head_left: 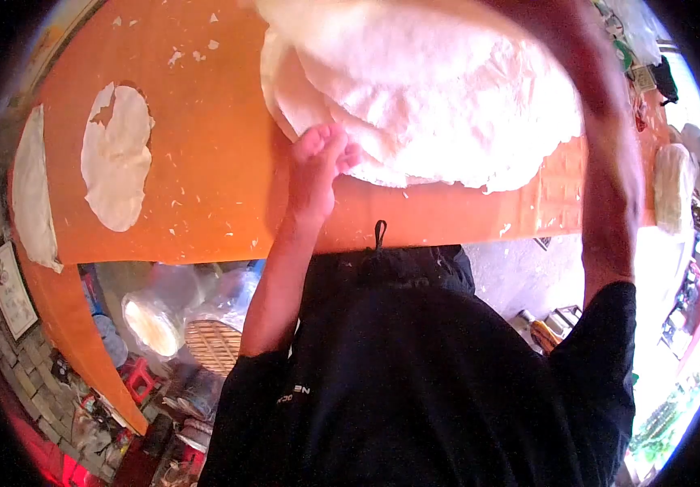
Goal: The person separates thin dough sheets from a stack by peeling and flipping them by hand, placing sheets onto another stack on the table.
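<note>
I see thin pale sheets [463,114] heaped on the orange table [204,122]. Near the table's front edge, the left hand [322,166] curls at their rim, whether pinching I can't tell; the right hand reaches beyond my view.

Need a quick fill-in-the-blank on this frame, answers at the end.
1. The table's color is ____.
2. The person's ____ hand is at the stack's near edge.
3. In the picture, the stack lies to the ____ of the torn sheet.
4. The shirt's main color is ____.

Missing words: orange; left; right; black.
</note>
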Tool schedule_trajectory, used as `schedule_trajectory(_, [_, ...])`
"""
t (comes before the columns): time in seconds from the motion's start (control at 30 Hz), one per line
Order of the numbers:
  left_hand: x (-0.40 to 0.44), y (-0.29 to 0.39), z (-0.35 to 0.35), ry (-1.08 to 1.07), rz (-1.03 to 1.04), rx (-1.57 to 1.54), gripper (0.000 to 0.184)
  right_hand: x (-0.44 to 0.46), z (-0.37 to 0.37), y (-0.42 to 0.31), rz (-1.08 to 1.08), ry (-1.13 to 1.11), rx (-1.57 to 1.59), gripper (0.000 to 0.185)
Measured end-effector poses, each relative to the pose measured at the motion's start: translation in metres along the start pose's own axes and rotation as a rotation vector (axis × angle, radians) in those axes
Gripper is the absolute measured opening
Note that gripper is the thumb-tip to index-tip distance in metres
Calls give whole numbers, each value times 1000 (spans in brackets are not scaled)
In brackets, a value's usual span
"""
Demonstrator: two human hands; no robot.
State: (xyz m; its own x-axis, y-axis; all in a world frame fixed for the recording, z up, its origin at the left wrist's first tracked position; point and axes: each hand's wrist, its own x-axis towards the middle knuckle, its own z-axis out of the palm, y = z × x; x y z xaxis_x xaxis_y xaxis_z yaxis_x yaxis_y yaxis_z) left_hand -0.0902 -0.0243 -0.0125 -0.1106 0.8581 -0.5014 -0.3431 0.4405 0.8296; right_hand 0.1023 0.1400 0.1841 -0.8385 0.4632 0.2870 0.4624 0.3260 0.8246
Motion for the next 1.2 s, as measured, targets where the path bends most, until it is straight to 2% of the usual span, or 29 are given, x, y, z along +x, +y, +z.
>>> schedule_trajectory(0.03, [-6, 0, -1, 20, -40, 0, 26, 6, -9, 17, 154, 82, 205, 12])
schedule_trajectory(0.1, [-12, -1, -3, 17, -47, -51, 26, -7, -41, 33, 136, 272, 557, 9])
schedule_trajectory(0.13, [-13, 0, -2, 9, -52, -99, 27, -16, -48, 23, 109, 172, 334, 6])
schedule_trajectory(0.2, [-6, 7, 2, 2, 1, -67, 29, -25, -41, 1, 88, 87, 96, 5])
schedule_trajectory(0.27, [-2, 13, 6, -9, 32, -22, 30, -31, -25, -23, 310, -163, 999, 10])
schedule_trajectory(0.4, [19, 16, 14, -64, 110, -113, 40, -33, -37, -25, 354, -314, 1103, 7])
schedule_trajectory(0.47, [26, 9, 16, -294, 145, -450, 48, -30, -41, -19, 348, -253, 1082, 6])
schedule_trajectory(0.5, [15, 25, 30, -307, 141, -449, 48, -31, -42, -16, 336, -190, 1054, 5])
schedule_trajectory(0.57, [-21, 49, 54, -421, 210, -643, 31, -37, -39, -23, 281, -206, 1013, 4])
schedule_trajectory(0.6, [-26, 50, 57, -425, 215, -641, 31, -37, -36, -27, 220, -207, 976, 3])
schedule_trajectory(0.67, [-30, 50, 59, -390, 100, -657, 33, -36, -37, -31, 244, -164, 1046, 4])
schedule_trajectory(0.7, [-20, 45, 55, -319, 5, -611, 33, -35, -33, -31, 234, -264, 969, 6])
schedule_trajectory(0.73, [-11, 36, 50, -312, 4, -612, 33, -33, -26, -28, 226, -359, 886, 8])
schedule_trajectory(0.77, [1, 27, 47, -163, 5, -547, 37, -39, -6, -16, -2, -87, 533, 2])
schedule_trajectory(0.8, [7, 21, 45, -17, 5, -481, 43, -37, 20, 4, 9, -89, 598, 6])
schedule_trajectory(0.83, [6, 21, 42, -49, -72, -621, 41, -29, 34, 26, 21, -94, 661, 12])
schedule_trajectory(0.87, [3, 21, 42, -58, -70, -623, 41, -15, 28, 49, 268, -312, 603, 18])
schedule_trajectory(0.9, [-4, 21, 40, -87, -34, -589, 35, -16, 27, 70, 235, -71, 414, 18])
schedule_trajectory(0.93, [-8, 20, 37, -110, 2, -555, 31, -17, 15, 75, 285, 116, 381, 18])
schedule_trajectory(0.97, [3, -3, 24, -117, -50, -634, 35, -18, 4, 79, 333, 302, 348, 19])
schedule_trajectory(1.03, [-3, -8, 14, -111, -66, -604, 36, -20, -26, 75, 469, 435, 468, 21])
schedule_trajectory(1.1, [-6, -12, 9, -109, -75, -576, 37, -23, -25, 79, 450, 409, 392, 22])
schedule_trajectory(1.17, [-7, -17, 5, -10, -44, -505, 47, -27, -24, 80, 437, 384, 320, 23])
schedule_trajectory(1.2, [-11, -15, 6, -8, -47, -504, 47, -29, -36, 72, 337, 366, 338, 23])
